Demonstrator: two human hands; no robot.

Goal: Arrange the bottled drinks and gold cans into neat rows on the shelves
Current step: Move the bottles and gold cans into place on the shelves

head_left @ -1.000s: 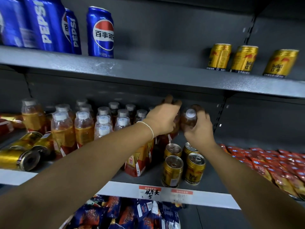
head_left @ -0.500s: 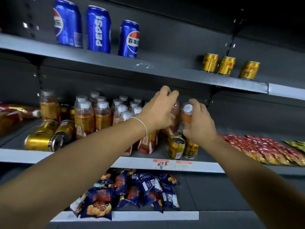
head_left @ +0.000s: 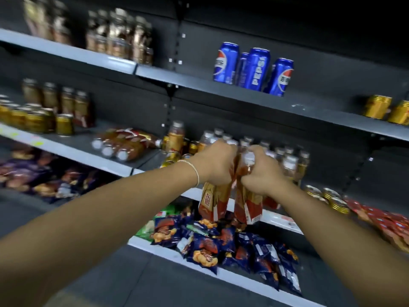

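My left hand (head_left: 215, 166) grips the top of one bottled drink (head_left: 213, 201) with a red and gold label. My right hand (head_left: 262, 173) grips a second such bottle (head_left: 247, 206). Both bottles hang in the air in front of the middle shelf (head_left: 278, 219), side by side and touching. Behind my hands stand several more white-capped bottles (head_left: 290, 161). Gold cans (head_left: 332, 197) stand at the shelf's right; more gold cans (head_left: 37, 120) line the left bay's shelf. Three bottles (head_left: 124, 144) lie on their sides there.
Blue Pepsi cans (head_left: 252, 68) stand on the upper shelf, gold cans (head_left: 386, 108) further right. Blue snack bags (head_left: 223, 244) fill the lower shelf, red packets (head_left: 389, 224) lie at right. Blurred bottles (head_left: 119, 34) line the top left shelf.
Both hands have lifted their bottles off the middle shelf and pulled them toward me. My view has swung left and back, showing the left bay.
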